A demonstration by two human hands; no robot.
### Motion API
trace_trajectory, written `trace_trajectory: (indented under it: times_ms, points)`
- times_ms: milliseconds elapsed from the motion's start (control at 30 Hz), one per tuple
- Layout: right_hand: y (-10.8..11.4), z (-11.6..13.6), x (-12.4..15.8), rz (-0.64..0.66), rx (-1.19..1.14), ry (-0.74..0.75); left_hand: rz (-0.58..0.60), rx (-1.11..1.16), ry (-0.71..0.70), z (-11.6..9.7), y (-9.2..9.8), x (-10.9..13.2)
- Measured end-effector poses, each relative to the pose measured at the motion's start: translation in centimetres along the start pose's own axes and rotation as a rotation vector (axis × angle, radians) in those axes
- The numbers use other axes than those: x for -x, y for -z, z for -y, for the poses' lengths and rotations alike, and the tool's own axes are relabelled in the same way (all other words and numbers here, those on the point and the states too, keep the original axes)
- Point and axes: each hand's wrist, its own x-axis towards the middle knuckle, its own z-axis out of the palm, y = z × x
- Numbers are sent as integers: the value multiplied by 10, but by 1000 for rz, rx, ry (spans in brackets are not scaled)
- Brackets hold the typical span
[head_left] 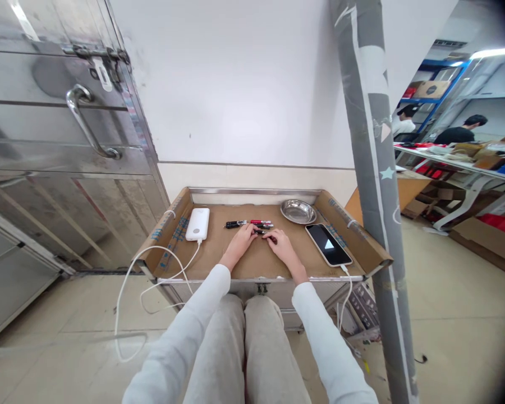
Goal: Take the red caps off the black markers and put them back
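My fingers (252, 230) are drawn together at the tips, not spread, and both sets close on one dark pen (261, 232) that lies crosswise between them. The left hand (241, 240) takes its left end and the right hand (280, 244) its right end. The view is too small to show how firmly they pinch. The pen sits low over the middle of the cardboard-lined tray (364, 247), just in front of me.

Counting what lies about: just beyond my fingertips is a short row of loose pens (248, 224), black to the left and red-tipped to the right. I count at least three, but cannot be sure of the number. There is one white power bank (197, 224) at far left with one white cable (126, 280) trailing off the tray's edge. One round metal dish (298, 211) stands at the back right. One phone (329, 244) lies at the right with its screen lit.

Both my forearms, in white sleeves, reach forward over my knees and angle inward. The wrists rest low on the cardboard, palms down, hands close together but not touching. Two people (463, 132) are at a bench far off to the right.
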Motion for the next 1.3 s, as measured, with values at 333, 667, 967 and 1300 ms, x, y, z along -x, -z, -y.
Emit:
trace_trajectory:
  times_ms: [333, 667, 967, 1300]
  points:
    - [-14, -5, -13, -96, 153, -25, -55, -147, 56, -3, 3, -5]
    - [-11, -1, -11, -100, 215, -48, -364, -408, 306, -3, 18, 10]
    - [-11, 0, -12, -114, 272, -23, -202, -594, 348, 2, 37, 31]
    - [-9, 17, -8, -36, 119, 103, -115, 86, 26, -4, 28, 27]
